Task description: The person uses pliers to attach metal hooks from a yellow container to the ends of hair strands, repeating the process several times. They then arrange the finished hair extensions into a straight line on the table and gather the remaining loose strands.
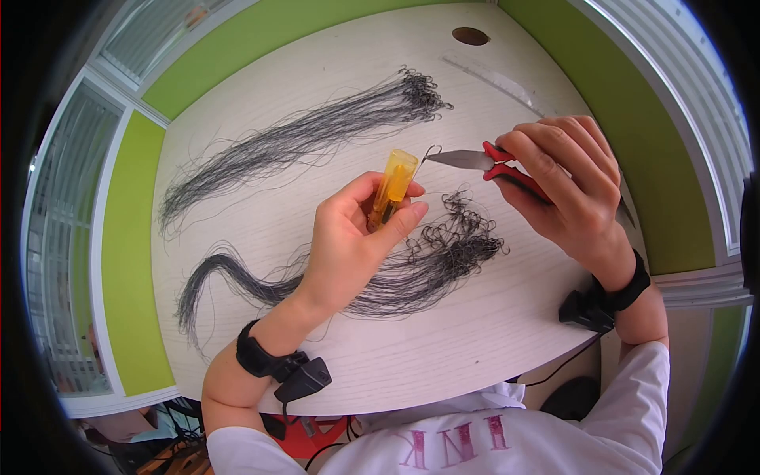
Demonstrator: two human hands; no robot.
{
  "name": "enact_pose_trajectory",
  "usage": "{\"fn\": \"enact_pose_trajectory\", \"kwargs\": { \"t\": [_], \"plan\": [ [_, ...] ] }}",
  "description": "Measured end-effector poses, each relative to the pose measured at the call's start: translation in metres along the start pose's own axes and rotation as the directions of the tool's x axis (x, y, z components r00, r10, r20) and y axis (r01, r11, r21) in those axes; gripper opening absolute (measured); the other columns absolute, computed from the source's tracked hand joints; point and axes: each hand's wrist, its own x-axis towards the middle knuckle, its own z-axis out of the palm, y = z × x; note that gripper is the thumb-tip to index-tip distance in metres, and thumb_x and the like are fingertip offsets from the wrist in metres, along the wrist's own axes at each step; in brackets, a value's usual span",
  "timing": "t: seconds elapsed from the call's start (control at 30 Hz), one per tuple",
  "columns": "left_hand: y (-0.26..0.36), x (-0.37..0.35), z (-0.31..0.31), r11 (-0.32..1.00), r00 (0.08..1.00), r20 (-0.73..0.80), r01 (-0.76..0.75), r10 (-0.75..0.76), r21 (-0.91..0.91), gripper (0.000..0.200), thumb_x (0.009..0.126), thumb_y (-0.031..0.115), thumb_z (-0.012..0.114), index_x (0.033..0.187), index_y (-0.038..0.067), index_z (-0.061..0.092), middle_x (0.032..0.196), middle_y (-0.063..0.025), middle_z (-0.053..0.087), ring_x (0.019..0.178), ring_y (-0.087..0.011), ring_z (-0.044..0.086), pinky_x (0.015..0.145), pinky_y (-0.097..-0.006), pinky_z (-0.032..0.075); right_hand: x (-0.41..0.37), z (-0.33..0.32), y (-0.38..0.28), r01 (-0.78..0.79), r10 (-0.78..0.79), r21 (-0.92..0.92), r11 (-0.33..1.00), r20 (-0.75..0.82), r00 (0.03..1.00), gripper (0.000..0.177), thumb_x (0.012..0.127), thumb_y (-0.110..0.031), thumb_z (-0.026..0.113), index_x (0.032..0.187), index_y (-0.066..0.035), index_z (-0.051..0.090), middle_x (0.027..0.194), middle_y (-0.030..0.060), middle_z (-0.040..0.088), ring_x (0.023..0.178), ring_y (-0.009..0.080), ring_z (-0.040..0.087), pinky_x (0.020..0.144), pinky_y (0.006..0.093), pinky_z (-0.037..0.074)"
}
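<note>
My left hand (348,237) is closed around a yellow translucent tool handle (396,180), tilted with its wide end up. At its fingertips a thin dark wire (422,165) rises, bent into a hook at the top. Needle-nose pliers (467,160) with red grips are in my right hand (566,178), fingers wrapped round the handles. The tips of the pliers meet the wire's hook, just right of the yellow handle. Below both hands lies a bundle of hooked dark wires (396,293), partly hidden by my left wrist.
A second bundle of hooked wires (309,134) lies across the back of the white table (237,317). At the back right are a clear ruler (495,81) and a round cable hole (471,36). Green partitions (131,253) border the table.
</note>
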Motion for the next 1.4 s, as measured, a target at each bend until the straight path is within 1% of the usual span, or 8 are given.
{"fn": "enact_pose_trajectory", "kwargs": {
  "t": [0.17,0.23,0.6,0.67,0.87,1.2,1.27,1.4],
  "plan": [
    [0.008,0.001,-0.001,0.972,0.993,0.059,0.087,-0.102,0.221,0.020,0.087,0.009,0.071,0.100,-0.004,0.063,0.092,-0.0013,0.062,0.079,-0.0057,0.055,0.070,-0.0197,0.046,0.004,-0.002,-0.011,0.077,-0.076,0.086,0.993,-0.012,0.997,0.042,0.055,-0.018,0.077,0.092,-0.002,0.066,0.084,0.0072,0.062,0.072,0.0222,0.061,0.064,0.0337,0.047],
    [0.006,-0.001,0.002,0.871,0.979,0.172,-0.181,0.113,0.456,0.019,0.086,0.011,0.073,0.093,-0.005,0.065,0.090,-0.0032,0.063,0.075,-0.0056,0.055,0.065,-0.0195,0.045,0.005,-0.002,-0.008,0.041,-0.041,0.053,0.998,-0.003,0.999,0.041,0.056,-0.015,0.079,0.093,-0.003,0.066,0.084,0.0061,0.062,0.073,0.0216,0.060,0.065,0.0333,0.046],
    [0.017,0.010,-0.019,0.965,0.982,-0.112,-0.124,0.153,0.231,0.028,0.093,0.010,0.063,0.118,-0.003,0.058,0.094,-0.0054,0.062,0.082,-0.0089,0.056,0.071,-0.0223,0.046,0.007,-0.007,-0.003,-0.033,0.024,0.139,0.990,0.068,0.997,0.041,0.058,-0.012,0.081,0.094,-0.004,0.065,0.085,0.0040,0.062,0.073,0.0200,0.059,0.063,0.0315,0.043],
    [0.015,0.008,-0.010,0.701,0.930,0.074,-0.321,0.360,0.637,0.032,0.091,0.008,0.064,0.119,-0.003,0.057,0.095,-0.0106,0.064,0.082,-0.0147,0.062,0.072,-0.0259,0.050,0.008,-0.008,-0.006,0.008,-0.011,0.135,0.991,0.024,1.000,0.041,0.057,-0.014,0.081,0.094,-0.004,0.066,0.084,0.0046,0.062,0.072,0.0206,0.060,0.063,0.0313,0.043],
    [0.012,0.007,0.000,0.613,0.843,0.309,-0.534,0.441,0.582,0.031,0.086,0.005,0.068,0.115,-0.003,0.058,0.095,-0.0141,0.064,0.082,-0.0201,0.066,0.066,-0.0293,0.053,0.002,-0.003,0.007,-0.088,0.086,0.047,0.995,0.042,0.995,0.041,0.058,-0.010,0.081,0.095,-0.004,0.065,0.087,0.0050,0.064,0.075,0.0212,0.060,0.065,0.0323,0.044],
    [0.028,0.018,-0.025,0.945,0.939,-0.163,-0.272,0.302,0.181,0.029,0.096,0.011,0.058,0.121,-0.003,0.050,0.089,-0.0066,0.063,0.070,-0.0067,0.050,0.065,-0.0197,0.042,0.002,0.001,-0.005,-0.006,-0.002,0.164,0.987,0.045,0.999,0.040,0.058,-0.017,0.081,0.093,-0.005,0.065,0.085,0.0035,0.062,0.074,0.0202,0.060,0.063,0.0322,0.043],
    [0.021,0.016,-0.023,0.918,0.986,-0.028,-0.142,0.164,0.371,0.029,0.096,0.010,0.059,0.121,-0.003,0.051,0.092,-0.0066,0.064,0.071,-0.0069,0.051,0.065,-0.0205,0.043,0.006,-0.005,-0.005,0.024,-0.029,0.159,0.987,0.034,0.999,0.042,0.058,-0.019,0.080,0.094,-0.003,0.065,0.086,0.0053,0.062,0.074,0.0213,0.060,0.062,0.0322,0.043],
    [0.013,0.002,-0.004,0.757,0.913,0.263,-0.407,0.313,0.511,0.030,0.091,0.010,0.066,0.117,-0.002,0.057,0.097,-0.0102,0.066,0.085,-0.0144,0.064,0.073,-0.0270,0.052,0.007,-0.007,0.000,-0.013,0.014,0.073,0.997,-0.017,1.000,0.041,0.059,-0.016,0.080,0.094,-0.003,0.065,0.087,0.0052,0.063,0.074,0.0212,0.060,0.063,0.0325,0.043]
  ]
}}
